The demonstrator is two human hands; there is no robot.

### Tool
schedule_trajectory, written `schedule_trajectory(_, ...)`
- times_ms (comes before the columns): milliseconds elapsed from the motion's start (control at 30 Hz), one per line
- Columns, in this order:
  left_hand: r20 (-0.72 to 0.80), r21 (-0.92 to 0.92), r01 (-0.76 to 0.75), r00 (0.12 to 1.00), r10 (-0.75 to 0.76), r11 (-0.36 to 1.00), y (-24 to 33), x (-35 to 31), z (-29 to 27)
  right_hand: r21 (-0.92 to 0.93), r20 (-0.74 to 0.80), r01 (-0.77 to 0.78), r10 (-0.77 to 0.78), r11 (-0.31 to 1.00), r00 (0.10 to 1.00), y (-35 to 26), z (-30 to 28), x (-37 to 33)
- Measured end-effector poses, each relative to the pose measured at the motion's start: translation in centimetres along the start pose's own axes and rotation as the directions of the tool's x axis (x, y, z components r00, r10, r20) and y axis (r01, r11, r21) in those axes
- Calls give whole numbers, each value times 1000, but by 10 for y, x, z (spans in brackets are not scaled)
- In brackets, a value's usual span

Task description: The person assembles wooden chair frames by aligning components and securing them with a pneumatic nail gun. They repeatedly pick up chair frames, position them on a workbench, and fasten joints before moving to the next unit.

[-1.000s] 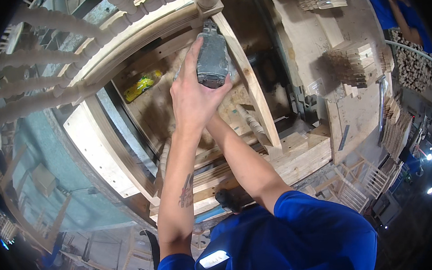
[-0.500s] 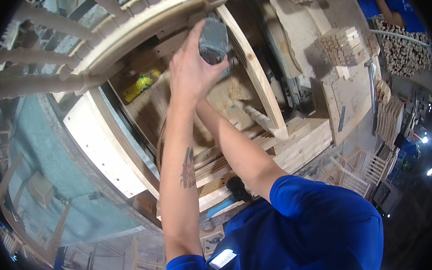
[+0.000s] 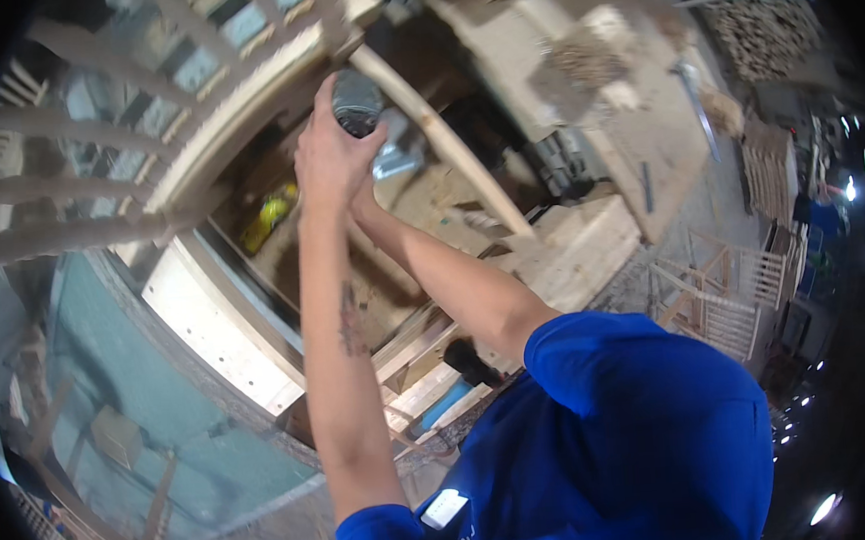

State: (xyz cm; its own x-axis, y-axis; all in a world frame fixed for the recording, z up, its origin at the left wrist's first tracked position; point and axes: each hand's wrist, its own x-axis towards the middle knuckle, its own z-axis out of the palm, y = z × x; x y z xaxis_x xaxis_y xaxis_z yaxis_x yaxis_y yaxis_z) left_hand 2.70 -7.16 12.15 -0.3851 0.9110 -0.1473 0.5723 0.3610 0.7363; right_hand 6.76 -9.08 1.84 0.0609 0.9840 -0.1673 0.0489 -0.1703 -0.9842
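Note:
My left hand (image 3: 329, 159) is wrapped around a dark grey, round-bodied tool (image 3: 356, 100), its thumb along the near side. The tool is beside a pale wooden rail (image 3: 438, 129) of a frame with turned spindles (image 3: 76, 185). My right forearm (image 3: 443, 269) crosses beneath the left one. Only the edge of my right hand (image 3: 361, 197) shows; its fingers are hidden behind the left hand, so its grip is unseen. Under the hands lies a dusty wooden surface (image 3: 404, 227) inside the frame.
A yellow-green object (image 3: 270, 216) lies inside the frame, to the left. A black and blue thing (image 3: 471, 363) is near my body. Bundled wood pieces (image 3: 583, 59) sit on a board at the right. Left is a teal surface (image 3: 149, 380); beyond are stacked sticks (image 3: 762, 31).
The view has turned and blurred, so the frame and my hands appear farther left. My left hand keeps its hold on the grey tool, which remains beside the rail.

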Motion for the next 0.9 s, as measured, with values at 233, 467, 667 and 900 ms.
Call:
schedule_trajectory(233,128,-138,-393,903,410,909,207,-25,-43,677,592,-713,440,184,676,-163,-208,-26)
schedule_trajectory(467,182,447,-615,774,606,650,303,3,158,293,-133,-131,176,947,975,-189,-420,-75)
schedule_trajectory(667,122,640,-607,685,718,471,300,41,231,-167,-368,-311,233,936,900,-196,-568,-36)
schedule_trajectory(900,145,519,-588,776,614,620,292,44,214,-63,16,-283,285,957,958,-224,-584,21)
